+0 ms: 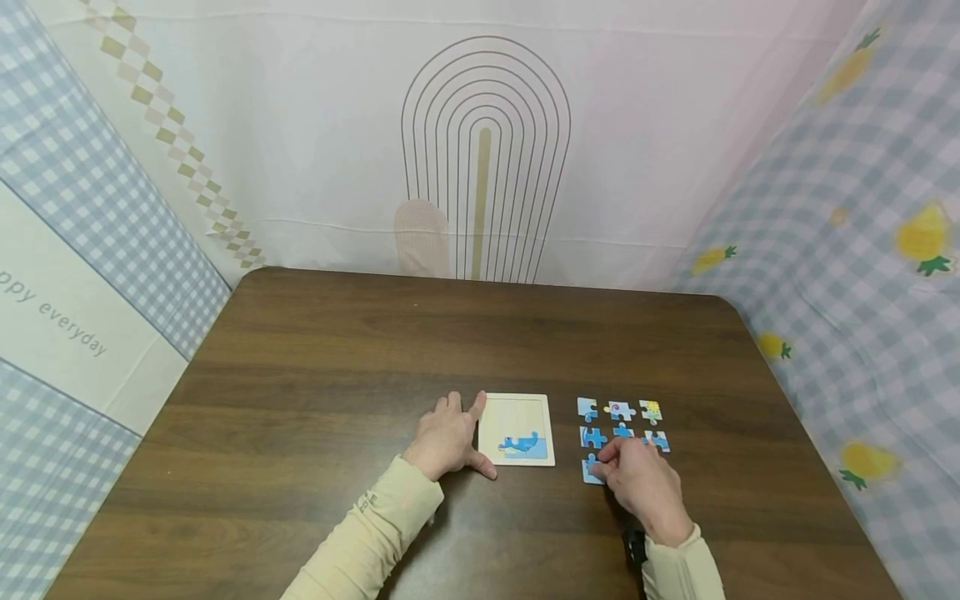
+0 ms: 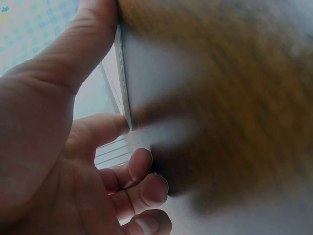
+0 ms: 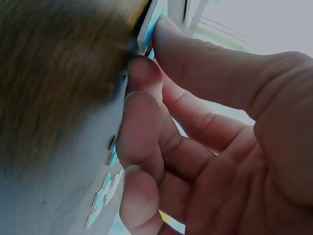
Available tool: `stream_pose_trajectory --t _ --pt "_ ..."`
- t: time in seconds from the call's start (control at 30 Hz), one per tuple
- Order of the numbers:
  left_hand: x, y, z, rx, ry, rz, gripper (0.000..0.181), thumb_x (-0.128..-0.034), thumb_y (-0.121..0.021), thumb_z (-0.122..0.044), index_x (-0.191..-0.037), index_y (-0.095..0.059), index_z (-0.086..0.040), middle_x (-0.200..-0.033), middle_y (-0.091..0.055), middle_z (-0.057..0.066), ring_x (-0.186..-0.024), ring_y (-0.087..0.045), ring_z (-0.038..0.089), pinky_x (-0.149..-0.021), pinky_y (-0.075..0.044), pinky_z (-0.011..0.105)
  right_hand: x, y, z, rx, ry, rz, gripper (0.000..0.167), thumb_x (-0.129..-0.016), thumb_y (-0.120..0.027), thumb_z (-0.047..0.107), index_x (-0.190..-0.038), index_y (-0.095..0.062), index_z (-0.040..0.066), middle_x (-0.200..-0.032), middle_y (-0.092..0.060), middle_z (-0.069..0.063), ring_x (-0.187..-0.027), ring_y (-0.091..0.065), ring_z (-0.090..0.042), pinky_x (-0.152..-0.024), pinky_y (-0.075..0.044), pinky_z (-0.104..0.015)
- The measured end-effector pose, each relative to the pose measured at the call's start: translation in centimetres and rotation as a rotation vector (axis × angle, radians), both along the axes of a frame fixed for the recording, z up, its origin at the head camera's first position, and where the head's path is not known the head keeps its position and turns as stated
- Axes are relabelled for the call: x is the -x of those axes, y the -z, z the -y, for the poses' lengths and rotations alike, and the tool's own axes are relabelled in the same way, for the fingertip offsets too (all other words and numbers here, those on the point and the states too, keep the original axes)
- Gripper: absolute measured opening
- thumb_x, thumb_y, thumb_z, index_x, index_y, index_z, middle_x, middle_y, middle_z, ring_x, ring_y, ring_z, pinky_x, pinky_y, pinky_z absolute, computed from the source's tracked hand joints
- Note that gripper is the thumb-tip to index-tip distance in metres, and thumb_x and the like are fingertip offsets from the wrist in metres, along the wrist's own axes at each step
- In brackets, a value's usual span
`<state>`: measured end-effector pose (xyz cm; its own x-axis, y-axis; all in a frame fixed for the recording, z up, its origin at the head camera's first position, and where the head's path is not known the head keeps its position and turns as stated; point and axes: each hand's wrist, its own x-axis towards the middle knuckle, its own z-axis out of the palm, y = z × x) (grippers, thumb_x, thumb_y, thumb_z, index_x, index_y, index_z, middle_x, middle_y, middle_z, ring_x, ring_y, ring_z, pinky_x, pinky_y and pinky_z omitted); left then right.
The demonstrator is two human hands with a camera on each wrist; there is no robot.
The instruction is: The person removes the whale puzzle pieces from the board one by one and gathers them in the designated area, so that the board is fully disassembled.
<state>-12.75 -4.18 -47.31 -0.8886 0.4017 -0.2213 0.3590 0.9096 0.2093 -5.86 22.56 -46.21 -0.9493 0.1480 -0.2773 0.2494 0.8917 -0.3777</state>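
Observation:
A square puzzle tray (image 1: 513,404) with a pale rim lies on the table, a blue picture section filling its lower right part. My left hand (image 1: 446,437) rests at its left edge, with thumb and index finger spread along that side; in the left wrist view both touch the edge of the tray (image 2: 122,73). To the right, my right hand (image 1: 645,483) pinches a blue jigsaw piece (image 1: 590,472) at the lower left of a group of loose pieces. Close up, the thumb lies on that jigsaw piece (image 3: 149,32). Part of it is hidden by the fingers.
More loose jigsaw pieces lie in rows beyond the right hand, including a blue one (image 1: 591,437), a pinkish one (image 1: 620,410) and a yellow-flowered one (image 1: 651,411). The brown wooden table (image 1: 337,358) ends at a patterned cloth (image 1: 322,150) behind.

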Motion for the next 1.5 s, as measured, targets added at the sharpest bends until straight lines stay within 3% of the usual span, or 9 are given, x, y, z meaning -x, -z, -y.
stream_pose_trajectory --t 0.17,0.27,0.43,0.73,0.87,1.07,1.3,1.5 --pt "0.0 0.0 0.0 -0.002 -0.002 0.004 0.124 -0.0513 -0.08 -0.069 -0.153 -0.032 -0.017 -0.105 -0.047 0.016 -0.091 -0.046 0.027 -0.067 -0.046 0.039 -0.2 -0.2 0.1 -0.005 -0.007 0.0 0.007 -0.088 -0.068 0.013 -0.082 -0.064 0.014 -0.08 -0.067 0.008 -0.075 -0.06 -0.015 -0.071 -0.043 -0.05" --pt "0.0 0.0 0.0 -0.002 -0.001 0.008 0.125 -0.0513 -0.08 -0.069 -0.154 -0.032 -0.017 -0.106 -0.047 0.016 -0.091 -0.046 0.027 -0.067 -0.046 0.04 -0.3 -0.2 0.2 -0.026 -0.012 -0.031 0.013 -0.085 -0.074 0.017 -0.081 -0.062 0.016 -0.073 -0.062 0.008 -0.068 -0.057 -0.015 -0.064 -0.043 -0.045" --pt "0.1 0.0 -0.1 -0.005 0.005 0.015 0.125 -0.0518 -0.08 -0.069 -0.154 -0.03 -0.017 -0.106 -0.046 0.016 -0.091 -0.045 0.027 -0.067 -0.045 0.039 -0.3 -0.1 1.0 -0.048 -0.053 -0.165 0.025 -0.078 -0.08 0.013 -0.078 -0.055 0.016 -0.066 -0.052 0.005 -0.058 -0.049 -0.014 -0.051 -0.036 -0.035" --pt "0.1 0.1 -0.1 0.006 0.012 0.003 0.125 -0.0517 -0.079 -0.07 -0.154 -0.031 -0.017 -0.106 -0.047 0.016 -0.093 -0.045 0.027 -0.068 -0.045 0.038 0.1 1.2 4.6 0.108 -0.073 -0.509 0.02 -0.079 -0.079 0.009 -0.078 -0.06 0.017 -0.075 -0.052 0.005 -0.064 -0.049 -0.011 -0.055 -0.04 -0.03" --pt "0.1 0.1 0.0 0.012 0.011 -0.003 0.124 -0.0521 -0.079 -0.071 -0.154 -0.032 -0.017 -0.106 -0.046 0.015 -0.093 -0.045 0.027 -0.067 -0.046 0.038 0.6 1.2 6.6 0.091 -0.173 -0.457 0.014 -0.082 -0.078 0.014 -0.092 -0.068 0.012 -0.078 -0.05 0.004 -0.064 -0.045 -0.01 -0.056 -0.039 -0.028" --pt "0.0 0.2 0.0 0.004 0.014 -0.012 0.123 -0.0525 -0.078 -0.071 -0.153 -0.033 -0.016 -0.105 -0.047 0.016 -0.091 -0.045 0.026 -0.067 -0.046 0.038 1.3 1.0 8.3 -0.017 -0.318 -0.388 0.027 -0.083 -0.078 0.016 -0.109 -0.073 0.009 -0.087 -0.052 -0.001 -0.065 -0.045 -0.012 -0.056 -0.041 -0.028" --pt "0.0 0.1 0.0 0.011 0.008 -0.01 0.123 -0.0523 -0.078 -0.071 -0.153 -0.033 -0.017 -0.105 -0.047 0.015 -0.092 -0.045 0.026 -0.068 -0.046 0.038 1.6 1.1 9.4 -0.027 -0.336 -0.31 0.029 -0.083 -0.078 0.014 -0.11 -0.073 0.007 -0.089 -0.052 -0.003 -0.07 -0.049 -0.014 -0.059 -0.045 -0.03" --pt "0.1 0.2 0.0 0.014 0.006 -0.01 0.123 -0.0527 -0.077 -0.072 -0.154 -0.032 -0.018 -0.106 -0.047 0.015 -0.091 -0.044 0.026 -0.067 -0.046 0.038 1.8 1.2 9.7 -0.017 -0.316 -0.283 0.021 -0.083 -0.078 0.013 -0.101 -0.071 0.004 -0.084 -0.049 -0.004 -0.07 -0.047 -0.016 -0.061 -0.046 -0.032"
